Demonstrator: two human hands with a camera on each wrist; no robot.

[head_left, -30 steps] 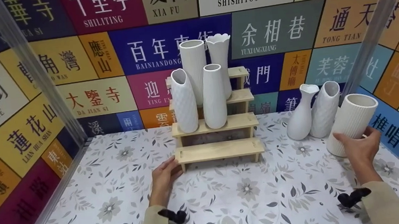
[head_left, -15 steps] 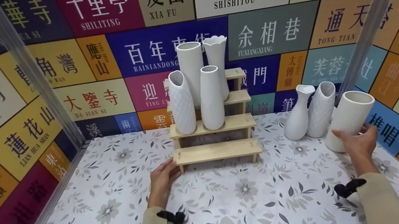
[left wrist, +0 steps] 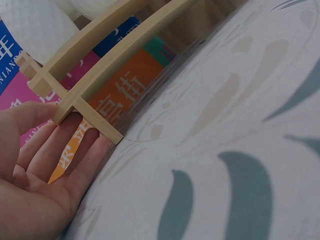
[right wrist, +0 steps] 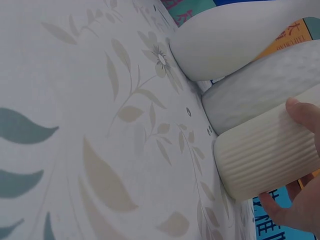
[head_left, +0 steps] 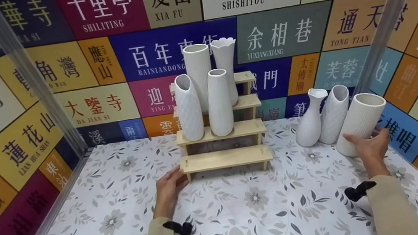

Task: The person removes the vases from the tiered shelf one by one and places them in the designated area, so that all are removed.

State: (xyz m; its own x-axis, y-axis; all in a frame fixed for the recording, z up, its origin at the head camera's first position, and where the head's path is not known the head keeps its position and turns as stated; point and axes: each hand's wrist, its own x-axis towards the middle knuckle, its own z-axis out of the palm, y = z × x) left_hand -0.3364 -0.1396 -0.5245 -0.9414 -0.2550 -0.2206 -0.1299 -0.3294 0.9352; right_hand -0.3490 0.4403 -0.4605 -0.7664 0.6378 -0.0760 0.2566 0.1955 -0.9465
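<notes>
ribbed vase (head_left: 359, 123) slid slightly back, right hand (head_left: 373, 149) curled round it. left hand (head_left: 167, 186) grips stepped wooden stand (head_left: 226, 158) by front corner. ribbed vase's mouth cropped in right wrist view.

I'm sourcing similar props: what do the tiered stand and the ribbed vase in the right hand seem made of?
Tiered stand: probably wood, matte and seemingly unpainted, from its pale tan slats and slotted ends.
Ribbed vase in the right hand: likely ceramic, off-white and low-sheen, from the soft shading across its ribs; plastic remains possible.
</notes>
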